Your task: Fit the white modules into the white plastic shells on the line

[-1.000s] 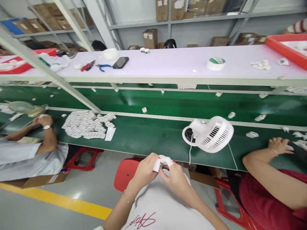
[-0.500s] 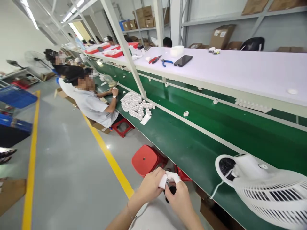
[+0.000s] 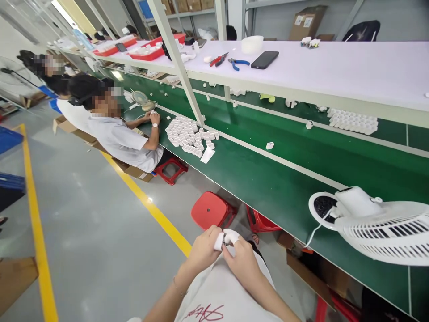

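In front of my white shirt, my left hand (image 3: 205,248) is closed on a small white plastic casing (image 3: 219,242). My right hand (image 3: 244,260) meets it from the other side, thumb and index finger pinched at the casing's edge. White finger covers (image 3: 231,236) wrap the right fingertips. A small greyish bit shows between the fingers, too small to make out. Both hands are in the air, short of the green bench (image 3: 261,197). On that bench, many similar white casings (image 3: 187,136) lie in a pile beside a white paper slip (image 3: 208,154).
A white fan (image 3: 385,228) lies on the bench at right. Red stools (image 3: 209,210) stand below the edge. A co-worker (image 3: 117,138) sits farther left. The upper shelf holds pliers (image 3: 238,62), a phone (image 3: 265,60) and red trays (image 3: 147,52). A single casing (image 3: 270,146) sits on the green belt.
The view has tipped downward and shifted, so more of my shirt shows. Both hands keep hold of the casing, with only slight finger movement.
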Demonstrator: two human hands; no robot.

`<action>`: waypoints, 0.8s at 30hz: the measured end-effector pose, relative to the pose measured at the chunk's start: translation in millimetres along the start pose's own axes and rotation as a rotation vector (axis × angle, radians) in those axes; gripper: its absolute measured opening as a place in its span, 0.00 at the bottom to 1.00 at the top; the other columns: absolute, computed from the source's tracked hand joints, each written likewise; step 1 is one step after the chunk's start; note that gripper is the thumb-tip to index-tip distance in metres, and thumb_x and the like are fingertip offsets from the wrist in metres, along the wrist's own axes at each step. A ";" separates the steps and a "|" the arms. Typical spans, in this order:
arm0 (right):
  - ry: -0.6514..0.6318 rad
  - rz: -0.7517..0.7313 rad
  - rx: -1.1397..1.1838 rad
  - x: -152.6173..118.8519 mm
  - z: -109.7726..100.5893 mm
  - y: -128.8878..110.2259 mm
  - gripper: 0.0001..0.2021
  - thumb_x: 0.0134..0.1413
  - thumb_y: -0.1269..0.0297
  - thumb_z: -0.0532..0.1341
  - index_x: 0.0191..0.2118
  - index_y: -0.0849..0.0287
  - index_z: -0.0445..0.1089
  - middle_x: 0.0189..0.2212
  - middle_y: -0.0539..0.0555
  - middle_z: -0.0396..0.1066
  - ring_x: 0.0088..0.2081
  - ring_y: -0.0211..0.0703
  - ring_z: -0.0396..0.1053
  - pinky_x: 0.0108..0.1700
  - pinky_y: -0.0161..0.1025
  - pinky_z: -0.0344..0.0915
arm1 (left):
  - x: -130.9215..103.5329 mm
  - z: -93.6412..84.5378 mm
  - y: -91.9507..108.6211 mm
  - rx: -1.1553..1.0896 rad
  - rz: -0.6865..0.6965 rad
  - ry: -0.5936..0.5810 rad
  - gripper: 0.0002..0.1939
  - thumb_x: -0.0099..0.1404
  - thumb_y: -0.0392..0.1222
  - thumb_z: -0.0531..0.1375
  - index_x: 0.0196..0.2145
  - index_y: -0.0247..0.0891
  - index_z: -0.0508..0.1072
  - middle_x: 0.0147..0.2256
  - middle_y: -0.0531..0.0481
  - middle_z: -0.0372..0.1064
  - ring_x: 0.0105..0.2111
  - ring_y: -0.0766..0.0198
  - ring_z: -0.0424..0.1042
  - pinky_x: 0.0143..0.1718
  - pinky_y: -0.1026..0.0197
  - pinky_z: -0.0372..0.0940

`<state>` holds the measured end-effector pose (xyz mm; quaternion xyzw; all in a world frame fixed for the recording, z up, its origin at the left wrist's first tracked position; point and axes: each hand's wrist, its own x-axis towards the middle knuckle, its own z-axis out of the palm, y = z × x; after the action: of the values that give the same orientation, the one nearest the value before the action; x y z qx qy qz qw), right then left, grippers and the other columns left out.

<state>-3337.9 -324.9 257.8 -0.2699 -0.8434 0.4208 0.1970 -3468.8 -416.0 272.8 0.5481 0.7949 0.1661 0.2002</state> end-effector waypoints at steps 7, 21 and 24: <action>-0.011 -0.009 -0.018 18.8 54.3 -41.7 0.07 0.52 0.74 0.57 0.32 0.59 0.73 0.52 0.61 0.71 0.47 0.54 0.73 0.48 0.47 0.69 | -23.2 -30.7 -53.7 -0.024 -0.061 0.036 0.12 0.58 0.30 0.51 0.39 0.40 0.64 0.38 0.48 0.67 0.36 0.58 0.67 0.32 0.61 0.58; 0.091 0.075 0.106 41.7 86.8 -56.1 0.06 0.46 0.73 0.57 0.29 0.58 0.70 0.42 0.58 0.74 0.40 0.47 0.73 0.43 0.42 0.69 | -8.9 -47.2 -88.5 -0.068 0.022 0.007 0.13 0.57 0.29 0.52 0.39 0.40 0.65 0.37 0.49 0.67 0.36 0.59 0.67 0.34 0.62 0.59; 0.135 0.123 0.167 52.0 75.4 -47.4 0.04 0.43 0.72 0.57 0.26 0.58 0.68 0.40 0.59 0.74 0.37 0.47 0.72 0.39 0.40 0.70 | 10.5 -46.8 -85.5 -0.093 0.041 0.002 0.10 0.59 0.31 0.53 0.38 0.41 0.66 0.37 0.49 0.67 0.35 0.59 0.68 0.32 0.62 0.59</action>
<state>-3434.1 -361.8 259.0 -0.3315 -0.7721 0.4818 0.2488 -3564.4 -437.6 270.5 0.5541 0.7753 0.2075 0.2212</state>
